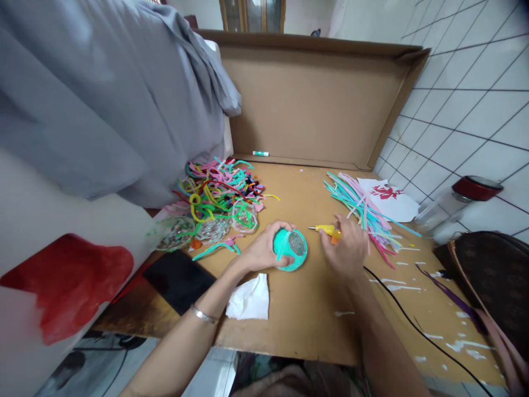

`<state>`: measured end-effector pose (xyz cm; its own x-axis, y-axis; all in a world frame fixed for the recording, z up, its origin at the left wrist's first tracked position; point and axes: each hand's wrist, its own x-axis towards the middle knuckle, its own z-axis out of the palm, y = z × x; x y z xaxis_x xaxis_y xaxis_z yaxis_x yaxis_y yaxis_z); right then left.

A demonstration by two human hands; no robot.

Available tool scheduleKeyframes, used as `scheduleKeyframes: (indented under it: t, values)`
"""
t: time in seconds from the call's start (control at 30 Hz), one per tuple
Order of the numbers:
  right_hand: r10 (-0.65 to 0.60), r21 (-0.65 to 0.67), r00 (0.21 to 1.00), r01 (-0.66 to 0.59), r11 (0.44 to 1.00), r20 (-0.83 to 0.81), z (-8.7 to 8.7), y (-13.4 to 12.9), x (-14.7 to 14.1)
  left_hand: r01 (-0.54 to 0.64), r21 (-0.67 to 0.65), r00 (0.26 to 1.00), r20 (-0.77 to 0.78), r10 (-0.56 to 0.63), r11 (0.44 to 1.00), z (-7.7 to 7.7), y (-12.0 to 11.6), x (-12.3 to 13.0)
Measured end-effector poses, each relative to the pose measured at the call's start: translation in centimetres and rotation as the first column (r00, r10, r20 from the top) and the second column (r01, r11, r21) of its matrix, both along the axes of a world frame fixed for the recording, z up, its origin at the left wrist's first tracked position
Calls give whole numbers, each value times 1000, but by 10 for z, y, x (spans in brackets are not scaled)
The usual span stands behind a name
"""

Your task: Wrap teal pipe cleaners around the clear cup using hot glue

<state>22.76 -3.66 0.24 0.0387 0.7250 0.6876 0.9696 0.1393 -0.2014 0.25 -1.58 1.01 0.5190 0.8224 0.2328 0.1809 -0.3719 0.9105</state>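
Observation:
My left hand is wrapped round a small round object covered in teal pipe cleaner, with a clear, see-through end facing up. A loose teal tip sticks out near my thumb. To the right, my right hand grips a yellow hot glue gun, its metal nozzle pointing left towards the teal object but apart from it. A black cord runs from near my right hand to the lower right. Just below my left hand lies a crumpled white tissue.
Tangled coloured pipe cleaners lie at the left, beside a black tablet or phone. Straight pipe cleaners, a clear bottle with red lid and a brown bag stand right. A cardboard wall and a glue stick are behind.

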Motion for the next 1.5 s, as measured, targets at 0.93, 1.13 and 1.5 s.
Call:
scheduleKeyframes:
  t: [0.93,1.13,1.5]
  values:
    - [594,122,705,-599,791,-387,16,-19,-25,-9,-72,999,46,12,997,2,-2,4]
    - [624,113,715,-625,773,-315,15,-20,-25,-1,-75,999,38,4,997,1,0,3]
    - [690,110,679,-688,717,-251,12,-19,-28,-9,-62,1000,26,11,998,1,-1,3]
